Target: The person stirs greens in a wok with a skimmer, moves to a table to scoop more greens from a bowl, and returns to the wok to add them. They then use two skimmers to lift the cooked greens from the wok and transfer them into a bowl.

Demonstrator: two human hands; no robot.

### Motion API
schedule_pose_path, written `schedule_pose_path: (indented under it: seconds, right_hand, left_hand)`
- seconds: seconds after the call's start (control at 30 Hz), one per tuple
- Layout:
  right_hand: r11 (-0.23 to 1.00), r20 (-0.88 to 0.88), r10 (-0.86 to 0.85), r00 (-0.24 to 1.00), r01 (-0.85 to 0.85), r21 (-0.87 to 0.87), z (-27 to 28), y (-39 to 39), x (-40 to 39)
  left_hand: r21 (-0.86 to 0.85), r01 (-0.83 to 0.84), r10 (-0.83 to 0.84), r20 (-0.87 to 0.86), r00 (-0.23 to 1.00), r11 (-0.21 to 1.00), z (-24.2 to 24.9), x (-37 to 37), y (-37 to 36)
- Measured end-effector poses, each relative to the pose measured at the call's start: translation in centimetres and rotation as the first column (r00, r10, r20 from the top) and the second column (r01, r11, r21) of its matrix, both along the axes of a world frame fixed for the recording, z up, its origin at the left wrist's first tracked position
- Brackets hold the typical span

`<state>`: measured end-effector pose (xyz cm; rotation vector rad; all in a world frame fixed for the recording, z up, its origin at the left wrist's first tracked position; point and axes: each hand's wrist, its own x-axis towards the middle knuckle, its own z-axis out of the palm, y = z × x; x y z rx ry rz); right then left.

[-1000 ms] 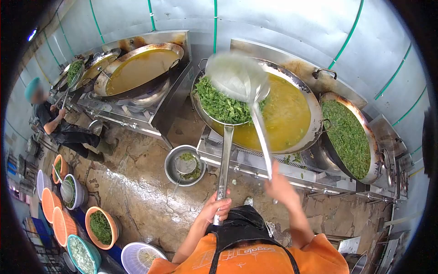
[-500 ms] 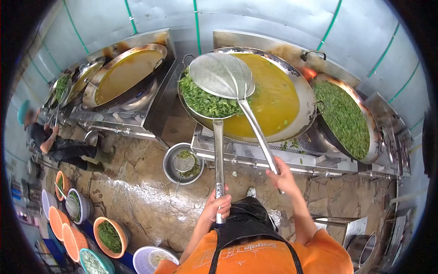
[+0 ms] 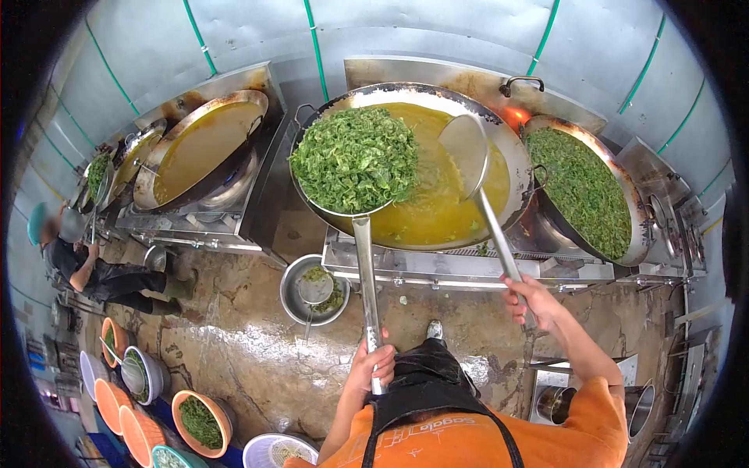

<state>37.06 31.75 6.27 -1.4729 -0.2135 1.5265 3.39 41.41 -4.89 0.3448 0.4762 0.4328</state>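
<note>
My left hand [image 3: 373, 363] is wrapped round the long metal handle of a strainer. That strainer's bowl is heaped with chopped green leaves [image 3: 357, 160] over the left part of a large wok [image 3: 511, 134]. In my right hand [image 3: 534, 303] is the handle of a second strainer [image 3: 466, 152], its round mesh head over the yellow liquid [image 3: 425, 222] in the same wok, right of the leaves. The two strainer heads are apart.
A wok of greens [image 3: 581, 191] stands at right, a wok of brownish liquid [image 3: 207, 144] at left. On the floor are a metal basin [image 3: 290, 292] and several baskets, one orange [image 3: 181, 402]. A person [image 3: 101, 269] stands far left, holding a handled tool.
The right strainer has moved off the leaves to the right, uncovering them. My right hand has moved right and slightly down. The leaves now show as a full heap.
</note>
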Motion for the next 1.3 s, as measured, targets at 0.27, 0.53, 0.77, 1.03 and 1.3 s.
schedule_pose_path:
  seconds: [0.27,0.53,0.77,1.03,1.3]
  right_hand:
    - [0.900,-0.929,0.026,0.369,0.396,0.182,-4.6,2.2,-1.2]
    - [0.851,-0.970,0.169,0.175,0.471,0.233,-5.7,15.3,4.0]
    - [0.852,-0.955,0.253,0.155,0.432,0.296,-5.8,24.5,5.6]
    - [0.788,-0.907,0.367,0.208,0.449,0.422,-5.7,27.3,7.3]
    - [0.649,-0.754,0.423,0.503,0.413,0.639,-2.5,22.9,6.1]
  left_hand:
    - [-0.037,-0.035,0.033,-0.062,0.998,0.999,0.4,0.9,-0.7]
    - [-0.049,-0.084,0.081,-0.048,0.996,0.995,0.8,1.3,-1.1]
    - [-0.061,-0.103,0.102,-0.028,0.994,0.993,0.4,2.1,-1.8]
    - [-0.074,-0.178,0.168,-0.122,0.978,0.981,2.0,3.4,-2.4]
    - [-0.067,-0.121,0.117,-0.068,0.991,0.990,1.5,2.6,-1.9]
